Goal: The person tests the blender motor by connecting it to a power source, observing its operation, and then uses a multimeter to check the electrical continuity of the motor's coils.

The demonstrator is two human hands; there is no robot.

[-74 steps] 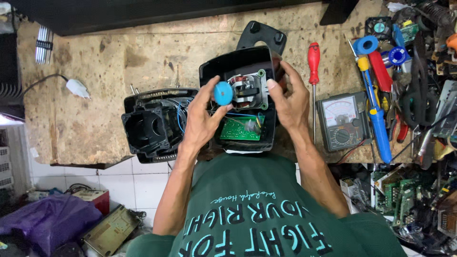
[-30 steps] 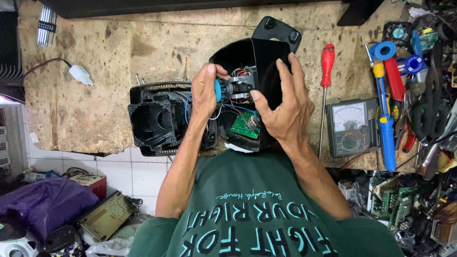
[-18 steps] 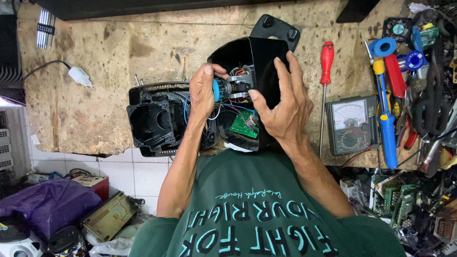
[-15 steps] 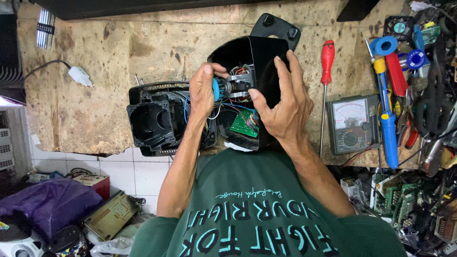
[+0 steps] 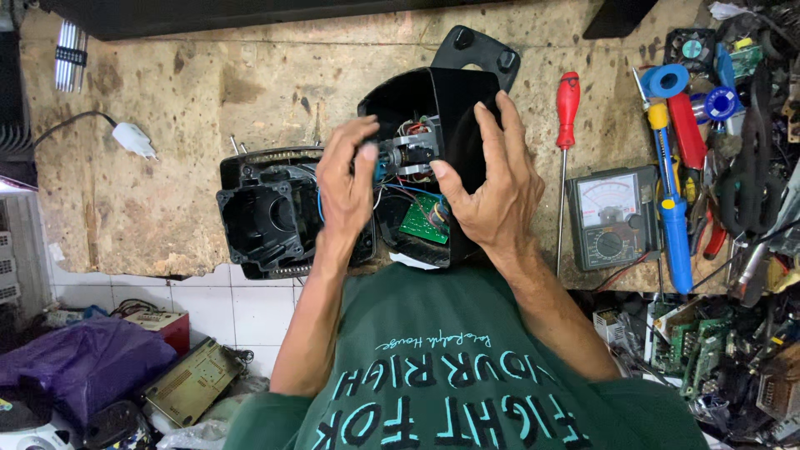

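Mid-bench, the black housing (image 5: 467, 108) stands open. The right hand (image 5: 492, 187) clasps its wall, thumb inside and fingers spread outside, while the left hand (image 5: 346, 183) pinches the motor unit (image 5: 408, 154) within. It looks like the motor is being worked loose or seated, which needs a steady brace and care for the wires. An empty shell (image 5: 267, 217) lies at 9 o'clock and a red screwdriver (image 5: 567, 108) at 3.

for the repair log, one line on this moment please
left hand: on motor | right hand: grips black housing | circuit board: exposed

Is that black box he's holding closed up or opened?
Opened: the black housing shows its motor and green circuit board.
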